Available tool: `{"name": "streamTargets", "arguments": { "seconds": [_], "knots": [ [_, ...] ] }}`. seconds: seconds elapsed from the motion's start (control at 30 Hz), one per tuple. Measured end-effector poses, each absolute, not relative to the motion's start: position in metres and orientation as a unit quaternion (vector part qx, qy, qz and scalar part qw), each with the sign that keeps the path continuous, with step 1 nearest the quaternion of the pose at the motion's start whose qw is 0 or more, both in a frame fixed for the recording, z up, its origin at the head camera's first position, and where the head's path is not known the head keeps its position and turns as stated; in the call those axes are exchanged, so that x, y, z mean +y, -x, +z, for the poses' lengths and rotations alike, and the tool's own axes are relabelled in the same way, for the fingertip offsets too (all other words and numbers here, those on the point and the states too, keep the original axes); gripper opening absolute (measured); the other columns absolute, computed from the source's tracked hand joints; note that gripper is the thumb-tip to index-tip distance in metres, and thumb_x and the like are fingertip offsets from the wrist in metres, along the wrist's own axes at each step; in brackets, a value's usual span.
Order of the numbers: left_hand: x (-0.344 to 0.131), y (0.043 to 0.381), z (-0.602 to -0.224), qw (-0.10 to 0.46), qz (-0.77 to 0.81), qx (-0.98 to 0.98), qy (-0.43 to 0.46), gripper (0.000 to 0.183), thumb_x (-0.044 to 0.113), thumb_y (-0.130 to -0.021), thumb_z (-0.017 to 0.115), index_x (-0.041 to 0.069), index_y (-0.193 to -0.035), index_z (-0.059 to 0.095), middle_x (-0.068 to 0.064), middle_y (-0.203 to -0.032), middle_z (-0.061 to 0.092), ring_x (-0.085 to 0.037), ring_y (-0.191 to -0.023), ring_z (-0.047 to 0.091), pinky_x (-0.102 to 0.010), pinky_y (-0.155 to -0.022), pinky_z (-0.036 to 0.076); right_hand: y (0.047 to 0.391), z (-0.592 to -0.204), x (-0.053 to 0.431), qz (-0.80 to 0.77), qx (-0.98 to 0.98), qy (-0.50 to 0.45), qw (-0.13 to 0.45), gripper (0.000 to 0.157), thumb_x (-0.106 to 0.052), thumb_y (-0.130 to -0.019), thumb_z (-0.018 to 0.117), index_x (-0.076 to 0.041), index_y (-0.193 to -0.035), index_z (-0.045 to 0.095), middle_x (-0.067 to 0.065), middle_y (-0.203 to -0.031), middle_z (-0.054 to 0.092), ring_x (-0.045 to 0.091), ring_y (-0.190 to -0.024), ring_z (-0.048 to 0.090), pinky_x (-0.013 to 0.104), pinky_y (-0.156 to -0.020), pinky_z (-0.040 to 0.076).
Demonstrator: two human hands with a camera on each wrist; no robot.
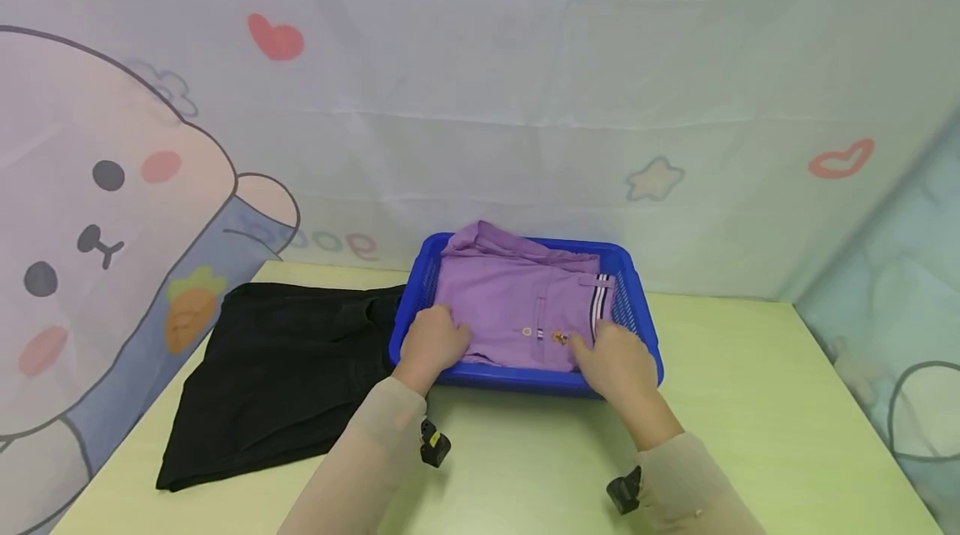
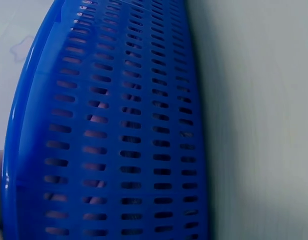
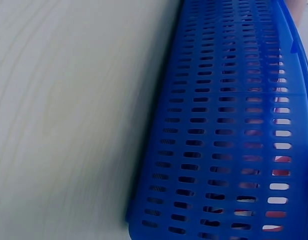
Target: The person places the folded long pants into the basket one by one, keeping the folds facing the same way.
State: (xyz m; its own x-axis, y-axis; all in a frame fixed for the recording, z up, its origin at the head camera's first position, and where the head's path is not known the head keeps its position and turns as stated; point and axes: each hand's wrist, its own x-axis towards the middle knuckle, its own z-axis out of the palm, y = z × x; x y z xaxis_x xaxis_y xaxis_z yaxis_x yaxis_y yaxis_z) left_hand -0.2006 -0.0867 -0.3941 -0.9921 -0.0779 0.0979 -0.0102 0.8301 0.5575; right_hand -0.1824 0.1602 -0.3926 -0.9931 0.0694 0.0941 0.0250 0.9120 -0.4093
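Note:
A blue plastic basket (image 1: 647, 327) with slotted walls stands on the table, holding a folded purple garment (image 1: 498, 293). A navy-and-white striped band, a small button and a little gold motif show on the garment's right half. At the basket's front left corner, my left hand (image 1: 433, 343) reaches over the rim and grips the garment's edge, thumb on top. My right hand (image 1: 618, 364) does likewise at the front right, its thumb beside the motif. Some fingertips of both hands are hidden inside. Both wrist views show mainly the basket's slotted front wall (image 2: 129, 130).
Left of the basket lies a black garment (image 1: 288, 377), spread flat and reaching up to the basket's side. The pale yellow table (image 1: 727, 410) ends at a printed cloth backdrop (image 1: 480, 102) behind. A dark cable loop (image 1: 892, 410) hangs beyond the table's right edge.

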Motion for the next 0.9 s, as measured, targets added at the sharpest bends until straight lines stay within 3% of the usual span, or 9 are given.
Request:
{"name": "streamTargets", "arguments": {
  "seconds": [0.13,0.23,0.4,0.7,0.9],
  "knots": [
    [-0.086,0.199,-0.391,0.071,-0.285,-0.956,-0.022,0.035,0.021,-0.086,0.053,-0.002,-0.109,0.064,-0.019,-0.106,0.066,-0.033,-0.095,0.064,-0.046,-0.076,0.053,0.181,-0.391,0.161,0.205,-0.976,0.019,0.068,0.045,-0.044,-0.089,0.051,-0.002,-0.098,0.063,0.015,-0.084,0.063,0.026,-0.064,0.055,0.036,-0.044,0.038],
    [-0.086,0.197,-0.389,0.078,-0.286,-0.955,-0.019,0.045,0.023,-0.087,0.053,0.0,-0.125,0.058,-0.021,-0.121,0.062,-0.037,-0.11,0.059,-0.051,-0.089,0.05,0.179,-0.391,0.16,0.203,-0.976,0.013,0.078,0.049,-0.043,-0.09,0.05,0.0,-0.11,0.062,0.02,-0.097,0.066,0.032,-0.075,0.063,0.042,-0.049,0.045],
    [-0.088,0.19,-0.387,0.104,-0.31,-0.945,-0.007,0.048,0.024,-0.087,0.054,0.006,-0.132,0.055,-0.018,-0.126,0.059,-0.036,-0.115,0.057,-0.053,-0.089,0.049,0.173,-0.393,0.156,0.218,-0.97,-0.003,0.11,0.051,-0.038,-0.091,0.051,0.0,-0.125,0.058,0.022,-0.119,0.063,0.04,-0.101,0.062,0.051,-0.064,0.052],
    [-0.088,0.176,-0.386,0.132,-0.359,-0.924,0.017,0.056,0.025,-0.089,0.056,0.009,-0.141,0.043,-0.015,-0.137,0.052,-0.035,-0.123,0.051,-0.053,-0.095,0.045,0.162,-0.398,0.145,0.247,-0.952,-0.046,0.173,0.047,-0.035,-0.091,0.057,-0.002,-0.123,0.06,0.017,-0.124,0.062,0.039,-0.115,0.057,0.054,-0.088,0.049],
    [-0.09,0.168,-0.381,0.141,-0.384,-0.912,0.024,0.057,0.026,-0.089,0.057,0.009,-0.142,0.041,-0.014,-0.135,0.053,-0.034,-0.122,0.051,-0.052,-0.096,0.044,0.159,-0.396,0.141,0.262,-0.943,-0.067,0.193,0.047,-0.034,-0.09,0.058,-0.001,-0.125,0.058,0.018,-0.123,0.062,0.038,-0.115,0.057,0.053,-0.092,0.047]
  ]
}}
